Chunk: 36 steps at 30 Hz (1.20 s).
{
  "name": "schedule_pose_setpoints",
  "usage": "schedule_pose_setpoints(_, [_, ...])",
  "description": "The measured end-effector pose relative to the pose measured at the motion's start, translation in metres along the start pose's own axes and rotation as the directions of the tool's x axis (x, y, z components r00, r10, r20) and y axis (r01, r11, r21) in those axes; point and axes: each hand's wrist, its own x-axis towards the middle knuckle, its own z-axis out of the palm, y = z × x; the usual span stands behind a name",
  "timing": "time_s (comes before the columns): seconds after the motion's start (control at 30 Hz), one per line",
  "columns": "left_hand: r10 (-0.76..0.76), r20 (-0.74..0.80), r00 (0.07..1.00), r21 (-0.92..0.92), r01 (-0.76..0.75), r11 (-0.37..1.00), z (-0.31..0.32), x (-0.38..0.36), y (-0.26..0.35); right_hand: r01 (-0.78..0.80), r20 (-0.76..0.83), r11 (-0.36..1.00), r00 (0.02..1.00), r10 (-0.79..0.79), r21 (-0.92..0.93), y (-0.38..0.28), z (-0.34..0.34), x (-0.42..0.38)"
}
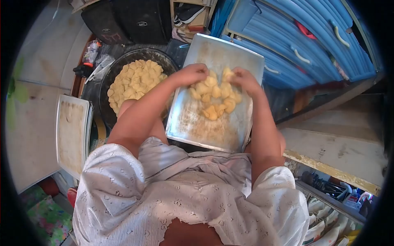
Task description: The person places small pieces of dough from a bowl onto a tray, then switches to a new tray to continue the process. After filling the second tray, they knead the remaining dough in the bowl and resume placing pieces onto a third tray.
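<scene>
A metal baking tray point(186, 119) lies in front of me, tilted a little in view. Pale yellow dough pieces point(217, 93) are heaped loosely in its upper middle. My left hand point(193, 75) is over the heap's left side, fingers closed on a piece of dough at its upper edge. On the other side my right hand point(245, 80) pinches another dough piece point(227, 74) between thumb and fingers. Both hands' grips are slightly blurred. To the left, a wide dark round tub point(106, 92) holds many more dough pieces point(135, 80), partly hidden behind my left forearm.
Stacked trays point(72, 133) lean at the left. Blue plastic drawers point(283, 49) stand at the upper right, above a worn wooden shelf point(332, 149). Black speaker-like boxes point(139, 20) and a shelf with a shoe point(189, 13) are at the back.
</scene>
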Motion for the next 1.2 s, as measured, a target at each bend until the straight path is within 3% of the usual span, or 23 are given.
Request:
schedule_pose_setpoints(0.03, [-0.004, 0.004, 1.000, -0.003, 0.004, 1.000, 0.004, -0.002, 0.004, -0.005, 0.000, 1.000, 1.000, 0.005, 0.002, 0.003, -0.003, 0.007])
schedule_pose_setpoints(0.07, [0.112, -0.057, 0.992, 0.350, -0.086, 0.933, 0.012, -0.004, 0.007, 0.020, -0.123, 0.975, 0.992, 0.007, 0.221, 0.006, -0.006, 0.014])
schedule_pose_setpoints(0.1, [0.242, -0.071, 0.968, 0.662, -0.136, 0.737, 0.016, -0.005, 0.011, 0.073, -0.244, 0.903, 0.969, 0.035, 0.423, 0.008, -0.010, 0.022])
schedule_pose_setpoints(0.17, [0.259, -0.020, 0.966, 0.652, -0.184, 0.735, 0.009, 0.005, 0.015, 0.145, -0.290, 0.879, 0.957, -0.008, 0.454, 0.001, -0.011, 0.038])
schedule_pose_setpoints(0.23, [0.229, -0.289, 0.930, 0.288, -0.143, 0.947, 0.000, 0.021, 0.012, 0.275, -0.631, 0.953, 0.764, -0.136, 0.128, -0.011, -0.003, 0.050])
schedule_pose_setpoints(0.27, [0.197, -0.431, 0.881, 0.305, -0.064, 0.950, -0.007, 0.026, 0.020, 0.272, -0.631, 0.953, 0.765, -0.132, 0.131, -0.018, 0.004, 0.057])
schedule_pose_setpoints(0.3, [0.192, -0.428, 0.883, 0.304, -0.059, 0.951, -0.011, 0.032, 0.026, 0.380, -0.727, 0.917, 0.596, -0.342, -0.119, -0.026, 0.011, 0.064])
schedule_pose_setpoints(0.33, [0.257, -0.567, 0.783, 0.332, -0.068, 0.941, -0.014, 0.040, 0.030, 0.429, -0.743, 0.822, 0.392, -0.542, -0.374, -0.030, 0.017, 0.073])
schedule_pose_setpoints(0.37, [0.318, -0.685, 0.655, 0.362, -0.073, 0.929, -0.019, 0.048, 0.033, 0.428, -0.744, 0.824, 0.393, -0.541, -0.373, -0.019, 0.022, 0.090])
schedule_pose_setpoints(0.43, [0.381, -0.644, 0.663, 0.518, 0.011, 0.855, -0.022, 0.075, 0.008, -0.047, -0.517, 0.729, 0.735, -0.438, -0.683, 0.017, 0.032, 0.124])
schedule_pose_setpoints(0.47, [0.440, -0.593, 0.675, 0.658, 0.091, 0.747, -0.021, 0.084, 0.001, -0.048, -0.519, 0.728, 0.734, -0.438, -0.684, 0.010, 0.040, 0.118])
schedule_pose_setpoints(0.53, [0.471, -0.580, 0.664, 0.671, 0.061, 0.739, -0.015, 0.093, -0.010, -0.033, -0.349, 0.469, 0.714, -0.607, -0.883, -0.003, 0.053, 0.094])
schedule_pose_setpoints(0.67, [0.425, -0.575, 0.699, 0.632, 0.049, 0.774, -0.014, 0.092, -0.003, 0.055, -0.388, 0.714, 0.809, -0.442, -0.698, -0.022, 0.054, 0.057])
schedule_pose_setpoints(0.73, [0.485, -0.556, 0.675, 0.702, 0.068, 0.709, -0.015, 0.087, 0.009, 0.308, 0.135, 0.758, 0.949, -0.284, -0.575, -0.010, 0.049, 0.043])
schedule_pose_setpoints(0.77, [0.548, -0.530, 0.648, 0.768, 0.093, 0.634, -0.015, 0.085, 0.012, 0.305, 0.133, 0.759, 0.950, -0.281, -0.576, -0.008, 0.044, 0.041])
schedule_pose_setpoints(0.8, [0.631, -0.557, 0.540, 0.785, 0.093, 0.612, -0.011, 0.093, 0.009, 0.202, 0.040, 0.905, 0.979, -0.201, -0.374, -0.007, 0.037, 0.039])
schedule_pose_setpoints(0.87, [0.677, -0.464, 0.571, 0.845, 0.057, 0.532, -0.011, 0.107, 0.006, 0.087, -0.199, 0.995, 0.976, -0.094, -0.042, -0.008, 0.021, 0.040])
schedule_pose_setpoints(0.93, [0.705, -0.366, 0.607, 0.894, 0.017, 0.449, -0.009, 0.114, 0.004, 0.078, -0.566, 0.997, 0.823, -0.047, 0.030, -0.018, 0.007, 0.046])
schedule_pose_setpoints(0.97, [0.687, -0.329, 0.648, 0.900, -0.003, 0.435, -0.006, 0.115, 0.007, 0.072, -0.566, 0.997, 0.824, -0.039, 0.036, -0.014, 0.005, 0.053])
schedule_pose_setpoints(1.03, [0.670, -0.279, 0.688, 0.909, -0.036, 0.415, 0.000, 0.114, 0.016, 0.234, -0.654, 0.818, 0.503, -0.565, -0.526, -0.002, -0.002, 0.067])
schedule_pose_setpoints(1.07, [0.600, -0.275, 0.752, 0.919, 0.023, 0.393, 0.003, 0.112, 0.021, 0.105, -0.543, 0.752, 0.628, -0.557, -0.650, 0.003, 0.001, 0.071])
schedule_pose_setpoints(1.1, [0.526, -0.276, 0.805, 0.928, 0.081, 0.363, 0.005, 0.110, 0.027, 0.104, -0.548, 0.752, 0.621, -0.560, -0.651, 0.007, -0.001, 0.074])
schedule_pose_setpoints(1.2, [0.520, -0.306, 0.798, 0.909, 0.082, 0.409, 0.007, 0.104, 0.032, 0.038, -0.434, 0.705, 0.764, -0.477, -0.708, -0.012, 0.003, 0.056])
